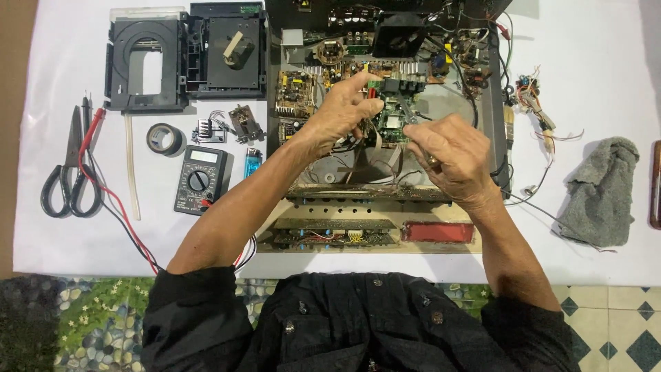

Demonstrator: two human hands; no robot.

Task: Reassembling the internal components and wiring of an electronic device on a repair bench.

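Opened chassis (490,103) on the white bench (606,62). Left hand (341,114), fingers curled, pinches the edge of the green circuit board (391,127) at the chassis centre. Right hand (451,158), loosely closed, grips a slender metal tool (406,114) touching that board. Multimeter (200,179) lies left.

A white-covered table (606,83) carries an opened black electronics chassis (492,103) at centre. To its left lie a black disc-drive tray (148,58), black-handled scissors (69,169), a grey tape roll (164,138), a black multimeter (200,179) and a blue lighter (253,162). A crumpled grey cloth (602,193) lies at the right.
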